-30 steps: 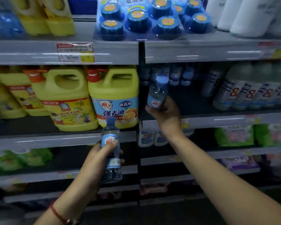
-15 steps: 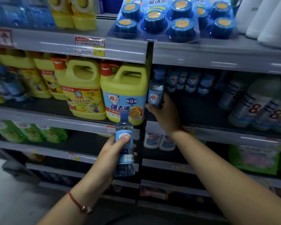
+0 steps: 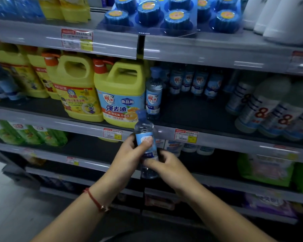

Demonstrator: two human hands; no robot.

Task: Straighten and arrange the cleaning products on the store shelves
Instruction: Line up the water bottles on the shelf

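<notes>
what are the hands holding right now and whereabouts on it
One small clear bottle with a blue label. The left hand grips its labelled middle, thumb across the label; the right hand pinches just below the label.

Right hand [image 3: 170, 169] released shelved bottle [image 3: 153, 95], dropped to join left hand [image 3: 129, 154] on held bottle [image 3: 146, 144].

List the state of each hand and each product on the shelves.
Left hand: grips the held bottle.
Right hand: fingers on the held bottle's lower part.
Held bottle: upright, capped, off the shelf.
Shelf bottle: upright at the front, capped.
Yellow jug: upright, orange cap on.
Back-row bottles: upright, set back.
</notes>
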